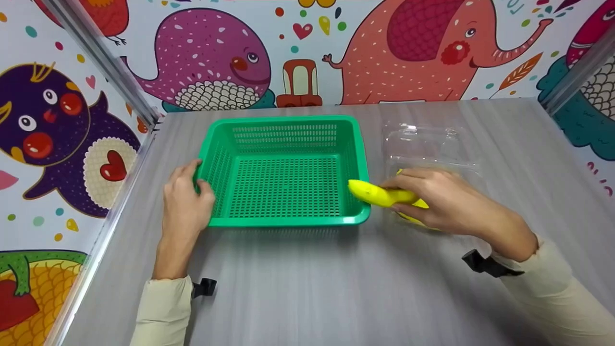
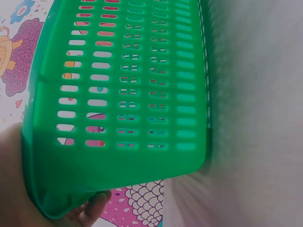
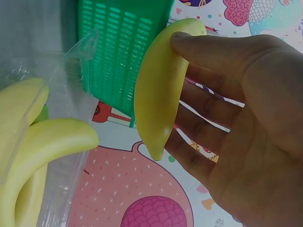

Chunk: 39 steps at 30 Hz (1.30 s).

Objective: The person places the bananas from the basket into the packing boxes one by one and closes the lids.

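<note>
While the left hand (image 1: 185, 202) grips a rectangular green plastic basket (image 1: 288, 221), the right hand (image 1: 444, 199) pinches a curved yellow banana (image 1: 377, 193) pointing basketward.

Head cam looks forward and down over the table (image 1: 298, 288). Left wrist cam's sideways, super close to the green plastic basket (image 1: 288, 221)'s slotted outside. Right wrist cam's tight on a banana (image 3: 158, 90); all three views share that basket.
</note>
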Motion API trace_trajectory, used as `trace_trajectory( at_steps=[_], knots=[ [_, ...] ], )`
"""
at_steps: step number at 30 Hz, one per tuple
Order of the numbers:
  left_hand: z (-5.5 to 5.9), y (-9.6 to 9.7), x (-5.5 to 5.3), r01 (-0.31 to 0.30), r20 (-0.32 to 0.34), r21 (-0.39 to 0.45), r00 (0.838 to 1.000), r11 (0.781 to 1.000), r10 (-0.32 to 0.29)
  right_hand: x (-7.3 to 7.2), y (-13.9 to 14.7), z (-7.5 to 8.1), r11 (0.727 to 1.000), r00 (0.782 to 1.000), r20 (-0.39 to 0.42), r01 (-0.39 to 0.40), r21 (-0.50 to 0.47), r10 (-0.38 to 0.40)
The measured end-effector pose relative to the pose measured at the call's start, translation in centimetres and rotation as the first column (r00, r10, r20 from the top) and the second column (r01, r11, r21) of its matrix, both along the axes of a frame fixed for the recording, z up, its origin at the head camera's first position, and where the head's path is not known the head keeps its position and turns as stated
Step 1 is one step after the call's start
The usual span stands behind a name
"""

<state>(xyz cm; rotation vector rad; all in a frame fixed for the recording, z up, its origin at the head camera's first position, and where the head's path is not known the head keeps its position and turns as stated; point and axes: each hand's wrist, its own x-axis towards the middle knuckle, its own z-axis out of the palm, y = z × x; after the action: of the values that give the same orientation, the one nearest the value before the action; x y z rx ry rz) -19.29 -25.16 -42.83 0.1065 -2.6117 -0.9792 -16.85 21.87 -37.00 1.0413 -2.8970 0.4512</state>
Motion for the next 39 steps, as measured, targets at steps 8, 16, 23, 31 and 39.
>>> trace_trajectory(
  at_steps=[8, 16, 23, 31, 39],
  knots=[
    [0.0, 0.0, 0.0, -0.002, -0.002, 0.002, 1.000, 1.000, 0.002, 0.5, 1.6, -0.4, 0.999, 0.998, 0.040, 0.046, -0.008, -0.046],
    [0.1, 0.0, 0.0, -0.005, 0.005, -0.001, 1.000, 1.000, 0.005, 0.8, 3.6, -0.9, 0.995, 0.989, 0.115, 0.098, -0.026, -0.094],
    [0.2, 0.0, 0.0, -0.011, 0.001, -0.002, 1.000, 1.000, 0.011, 0.9, 5.5, -1.5, 0.988, 0.978, 0.144, 0.151, 0.001, -0.150],
    [0.1, 0.0, 0.1, -0.016, 0.005, -0.003, 1.000, 1.000, 0.016, 0.9, 6.4, -2.5, 0.988, 0.972, 0.177, 0.150, 0.026, -0.152],
    [0.2, 0.1, 0.1, -0.014, -0.001, -0.003, 1.000, 1.000, 0.014, 0.9, 6.6, -2.9, 0.985, 0.966, 0.191, 0.165, 0.051, -0.172]
  ],
)
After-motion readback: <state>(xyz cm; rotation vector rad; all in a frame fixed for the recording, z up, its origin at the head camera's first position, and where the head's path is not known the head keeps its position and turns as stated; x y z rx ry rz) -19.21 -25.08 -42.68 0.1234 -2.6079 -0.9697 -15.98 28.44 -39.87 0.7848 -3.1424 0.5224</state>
